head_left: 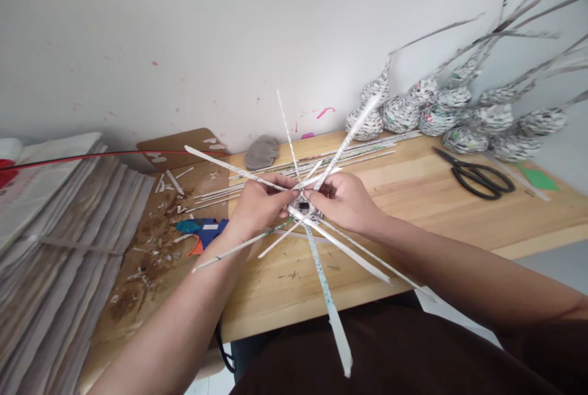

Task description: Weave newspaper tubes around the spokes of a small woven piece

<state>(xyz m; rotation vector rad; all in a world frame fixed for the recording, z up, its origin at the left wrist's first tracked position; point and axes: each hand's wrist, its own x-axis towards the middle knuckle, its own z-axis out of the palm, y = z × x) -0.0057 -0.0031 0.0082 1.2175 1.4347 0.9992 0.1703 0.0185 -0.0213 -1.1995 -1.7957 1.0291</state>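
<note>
A small woven piece of rolled-paper strips [309, 210] is held up in front of me over the table, with a dark square opening at its centre. Several long paper strips [321, 266] radiate from it in all directions. My left hand [264, 204] grips the left side, thumb and fingers closed around the strips near the centre. On the opposite side my right hand [342, 199] pinches the strips close to the rim. Both thumbs nearly meet above the opening. The fingers' undersides are partly hidden by the piece.
Black scissors [478, 174] lie at the right. Several woven paper gourd shapes [365, 119] stand along the wall. Loose paper sticks [367, 153] and a grey lump [261, 152] lie at the back. A blue glue gun [206, 231] and stacked newspapers [64, 248] are at the left.
</note>
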